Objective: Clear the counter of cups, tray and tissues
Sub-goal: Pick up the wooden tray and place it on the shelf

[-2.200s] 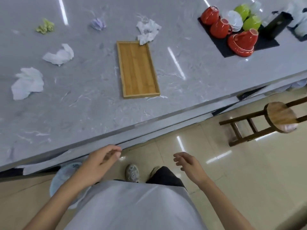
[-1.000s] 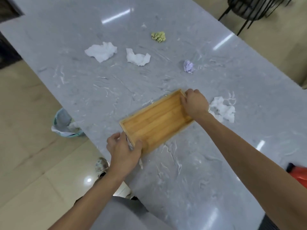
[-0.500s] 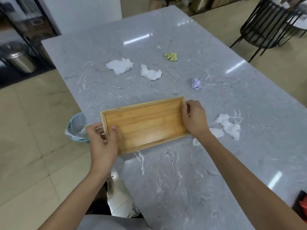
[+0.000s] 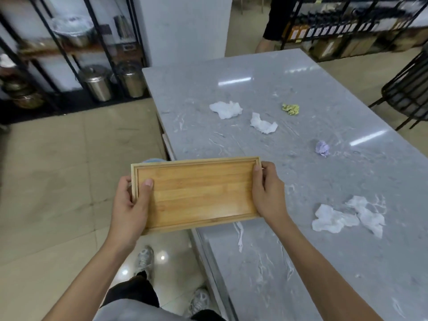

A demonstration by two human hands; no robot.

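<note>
I hold an empty bamboo tray level in the air, half over the counter's left edge and half over the floor. My left hand grips its left end, thumb on the tray floor. My right hand grips its right end. On the grey marble counter lie crumpled tissues: a white tissue at the far left, a second white tissue beside it, a yellow tissue, a purple tissue, and a large white tissue near my right wrist. No cups are in view.
A blue bin peeks out under the tray's far edge, on the floor. Black shelving with steel pots lines the far left wall. A black wire chair stands at the right. Another person stands beyond the counter's far end.
The tray has come up off the counter and moved left, past the counter edge, held in both hands. My view has lifted toward the far shelves.
</note>
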